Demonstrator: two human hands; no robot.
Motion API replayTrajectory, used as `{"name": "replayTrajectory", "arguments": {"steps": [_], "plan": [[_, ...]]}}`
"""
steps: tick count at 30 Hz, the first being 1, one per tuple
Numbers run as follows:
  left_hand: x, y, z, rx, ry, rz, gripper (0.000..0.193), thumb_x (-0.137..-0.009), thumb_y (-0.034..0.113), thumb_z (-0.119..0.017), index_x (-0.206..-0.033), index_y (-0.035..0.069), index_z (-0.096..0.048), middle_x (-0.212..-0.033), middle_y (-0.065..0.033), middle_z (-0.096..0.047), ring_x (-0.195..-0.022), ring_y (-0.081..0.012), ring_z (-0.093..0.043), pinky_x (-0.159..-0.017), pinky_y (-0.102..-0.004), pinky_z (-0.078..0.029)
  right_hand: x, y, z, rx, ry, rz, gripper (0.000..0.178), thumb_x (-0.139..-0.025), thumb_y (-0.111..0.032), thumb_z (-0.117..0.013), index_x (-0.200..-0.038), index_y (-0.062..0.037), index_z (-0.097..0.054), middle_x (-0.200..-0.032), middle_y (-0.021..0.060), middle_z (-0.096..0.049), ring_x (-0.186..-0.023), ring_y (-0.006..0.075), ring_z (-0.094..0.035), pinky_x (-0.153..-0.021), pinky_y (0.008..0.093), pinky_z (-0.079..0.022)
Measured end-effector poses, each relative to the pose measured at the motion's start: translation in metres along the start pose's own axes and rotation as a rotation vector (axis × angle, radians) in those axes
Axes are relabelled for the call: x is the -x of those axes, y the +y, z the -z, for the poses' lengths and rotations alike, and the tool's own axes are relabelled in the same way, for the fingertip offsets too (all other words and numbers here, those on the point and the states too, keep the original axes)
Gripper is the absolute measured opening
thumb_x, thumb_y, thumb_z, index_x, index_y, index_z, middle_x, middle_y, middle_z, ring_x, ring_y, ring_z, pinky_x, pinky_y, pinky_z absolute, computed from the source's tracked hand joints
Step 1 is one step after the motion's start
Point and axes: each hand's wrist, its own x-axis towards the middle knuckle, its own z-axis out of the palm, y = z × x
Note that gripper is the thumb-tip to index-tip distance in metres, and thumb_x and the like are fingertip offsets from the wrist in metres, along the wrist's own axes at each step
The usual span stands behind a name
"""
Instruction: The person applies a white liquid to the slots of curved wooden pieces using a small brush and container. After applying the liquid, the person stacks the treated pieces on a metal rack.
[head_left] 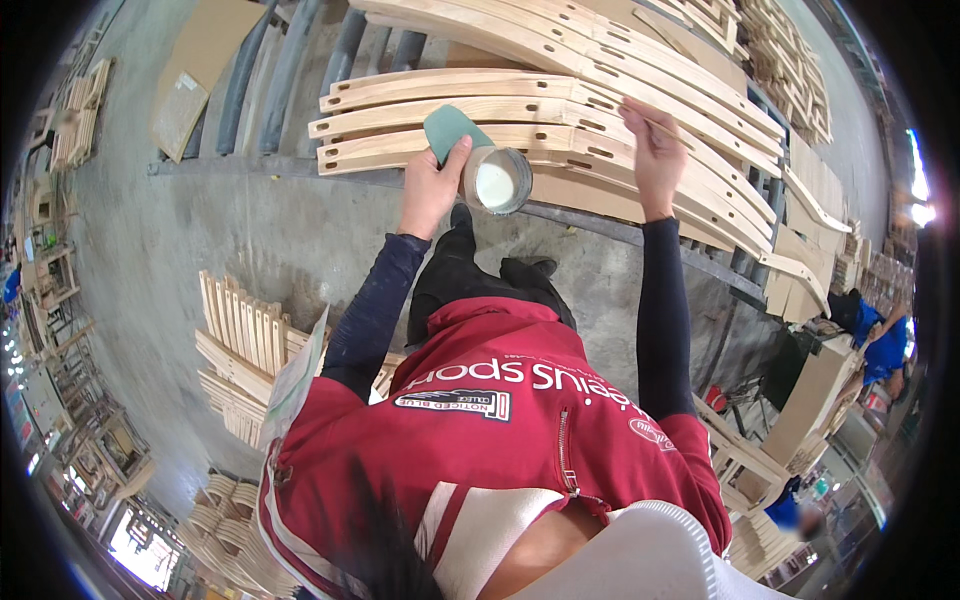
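My left hand (431, 188) is closed on a round cup (522, 181) with white liquid (494, 186) in it. A flat green piece with a rounded end (450, 130) shows at the thumb of the same hand, over the wood. Curved wooden slats (440, 112) with dark oval slots lie side by side beyond the cup. Over their right part, my right hand (658, 165) is closed in a pinch round what looks like a thin pale stick (655, 124); its tip is hard to make out against the wood.
The slats rest on a roller conveyor (290, 80) with cardboard (205, 60) at its left end. Stacked wooden parts (245, 325) stand on the concrete floor (150, 250) at the left. A person in blue (882, 340) is at the far right, beside cardboard boxes (815, 400).
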Motion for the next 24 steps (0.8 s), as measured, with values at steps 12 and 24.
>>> {"name": "replayTrajectory", "arguments": {"steps": [12, 24], "plan": [[0.06, -0.011, -0.124, 0.001, -0.43, 0.211, 0.034, -0.095, 0.034, -0.064, -0.09, 0.001, -0.072, -0.078, 0.0022, -0.066, -0.069, -0.0031, -0.054, -0.064, -0.0231, -0.045, 0.137, 0.025, 0.216, -0.478, 0.647, -0.425, 0.026, -0.098, -0.019, -0.058, -0.113, 0.0022, -0.057, -0.109, 0.0168, -0.067, -0.098, 0.0226, -0.068, -0.08, 0.0274, -0.057], [0.143, -0.028, -0.246, 0.174, -0.575, 0.353, 0.032, -0.095, 0.033, -0.064, -0.091, 0.002, -0.07, -0.078, 0.0007, -0.066, -0.067, -0.0063, -0.06, -0.062, -0.0248, -0.049, 0.245, 0.072, 0.311, -0.631, 0.857, -0.503, 0.022, -0.097, -0.021, -0.059, -0.109, -0.0021, -0.061, -0.111, 0.0138, -0.067, -0.102, 0.0213, -0.068, -0.079, 0.0256, -0.059]]}}
